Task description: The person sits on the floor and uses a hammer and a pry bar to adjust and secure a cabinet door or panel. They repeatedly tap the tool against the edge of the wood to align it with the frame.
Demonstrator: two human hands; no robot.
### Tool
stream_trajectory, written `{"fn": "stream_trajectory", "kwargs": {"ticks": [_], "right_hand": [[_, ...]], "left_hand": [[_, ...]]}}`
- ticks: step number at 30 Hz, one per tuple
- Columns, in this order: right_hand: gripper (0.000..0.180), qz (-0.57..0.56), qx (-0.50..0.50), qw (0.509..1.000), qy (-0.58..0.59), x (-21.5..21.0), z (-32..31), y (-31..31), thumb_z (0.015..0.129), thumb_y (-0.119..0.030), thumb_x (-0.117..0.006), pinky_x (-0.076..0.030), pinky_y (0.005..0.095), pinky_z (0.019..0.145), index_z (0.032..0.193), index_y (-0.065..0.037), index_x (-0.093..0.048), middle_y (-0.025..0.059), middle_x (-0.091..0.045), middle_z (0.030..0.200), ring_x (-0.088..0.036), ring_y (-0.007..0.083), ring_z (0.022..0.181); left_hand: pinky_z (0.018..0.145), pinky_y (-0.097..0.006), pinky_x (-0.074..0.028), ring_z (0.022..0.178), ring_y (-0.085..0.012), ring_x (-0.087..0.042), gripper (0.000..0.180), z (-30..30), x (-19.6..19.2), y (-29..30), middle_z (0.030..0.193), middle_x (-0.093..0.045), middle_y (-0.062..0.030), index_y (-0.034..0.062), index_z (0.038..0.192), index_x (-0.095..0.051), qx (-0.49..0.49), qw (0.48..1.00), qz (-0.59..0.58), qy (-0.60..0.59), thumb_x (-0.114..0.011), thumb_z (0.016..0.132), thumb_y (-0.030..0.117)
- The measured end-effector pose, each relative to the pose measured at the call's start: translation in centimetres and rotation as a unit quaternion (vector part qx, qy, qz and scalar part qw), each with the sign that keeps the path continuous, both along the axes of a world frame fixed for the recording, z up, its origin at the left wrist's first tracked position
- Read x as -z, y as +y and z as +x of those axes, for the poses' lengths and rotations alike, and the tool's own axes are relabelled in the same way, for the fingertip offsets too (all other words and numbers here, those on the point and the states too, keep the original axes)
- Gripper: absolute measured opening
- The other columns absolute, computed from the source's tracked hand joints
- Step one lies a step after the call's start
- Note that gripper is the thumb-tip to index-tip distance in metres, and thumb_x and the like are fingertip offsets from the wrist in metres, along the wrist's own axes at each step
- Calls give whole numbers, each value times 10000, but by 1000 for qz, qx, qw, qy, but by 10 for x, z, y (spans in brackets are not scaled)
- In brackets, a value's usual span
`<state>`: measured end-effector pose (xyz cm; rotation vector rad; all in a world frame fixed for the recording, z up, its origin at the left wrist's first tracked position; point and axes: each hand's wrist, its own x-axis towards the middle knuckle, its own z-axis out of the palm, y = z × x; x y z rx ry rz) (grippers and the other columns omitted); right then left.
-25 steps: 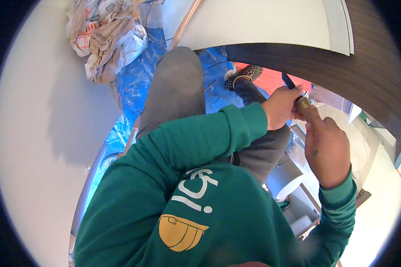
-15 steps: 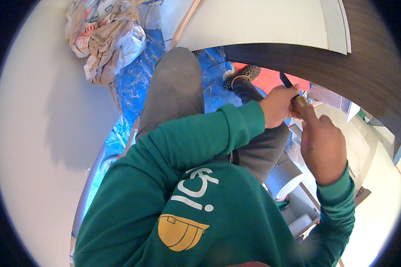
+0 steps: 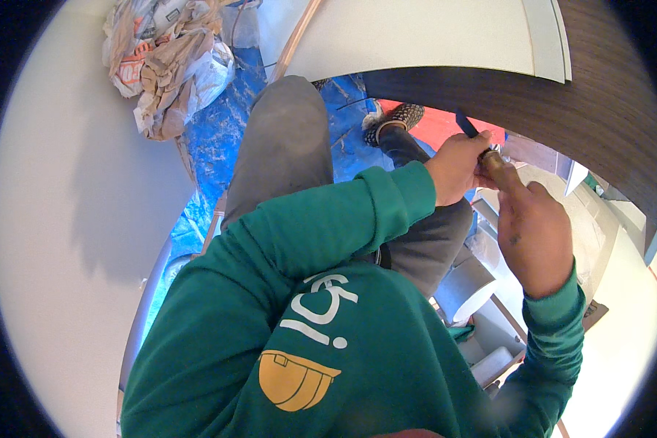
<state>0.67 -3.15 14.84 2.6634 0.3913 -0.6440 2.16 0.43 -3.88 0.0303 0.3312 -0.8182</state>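
A chisel-like hand tool with a dark, narrow blade (image 3: 465, 124) and a brownish handle (image 3: 492, 158) points up and left. My left hand (image 3: 458, 166) is closed around its front part, thumb and fingers pressed together near the blade. Wrapped on the handle end is my right hand (image 3: 536, 233), its forefinger stretched along the handle. The blade tip lies close to the lower edge of a dark wood-grain panel (image 3: 562, 109); whether they touch I cannot tell. My fingers hide much of the tool.
Blue plastic sheeting (image 3: 219, 146) covers the floor, with crumpled bags (image 3: 168, 80) at the far left. A red surface (image 3: 434, 131) lies beyond my patterned shoe (image 3: 398, 123). Below my right wrist stand a grey-white roll (image 3: 466, 292) and a box (image 3: 493, 336). A pale wall (image 3: 58, 219) rises at left.
The tool and both hands have shifted very slightly, the right hand a little rightward. Both keep their grip. The view has tilted a touch.
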Motion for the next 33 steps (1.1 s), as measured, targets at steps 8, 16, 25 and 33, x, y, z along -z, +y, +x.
{"fn": "stream_trajectory", "kwargs": {"ticks": [8, 16, 25, 33], "right_hand": [[454, -8, 6, 1000, -1, -6, 0, 8, 876, -116, -589, -504, 487, 547, 1324, -169, -552, 188, -617, 764, -633, 377, 623], [492, -29, 17, 999, 8, -8, 1, 9, 868, -112, -590, -496, 486, 537, 1352, -185, -541, 194, -622, 785, -637, 373, 628], [460, -12, 5, 1000, 11, 3, 2, 3, 859, -122, -584, -524, 474, 544, 1318, -128, -561, 195, -629, 775, -653, 381, 639], [395, 53, -22, 998, -7, 69, 4, -27, 882, -110, -573, -500, 493, 571, 1277, -127, -587, 200, -619, 745, -636, 380, 661]], "left_hand": [[795, -428, -568, 821, -250, -650, 347, 2, -3, 0, 911, -632, -113, 3, 1011, -560, -15, 1000, -13, -1, -425, 1060, 319], [791, -415, -556, 838, -242, -653, 359, 1, 1, -2, 895, -635, -101, 22, 981, -567, -13, 999, -45, -18, -407, 1064, 332], [784, -416, -558, 813, -234, -620, 279, 0, 4, 0, 873, -607, -84, 43, 956, -551, 7, 999, -37, 24, -425, 1060, 269], [758, -404, -548, 811, -238, -622, 351, -2, 81, -26, 872, -617, -100, 32, 957, -568, 6, 999, -5, 36, -414, 1065, 328]]}}
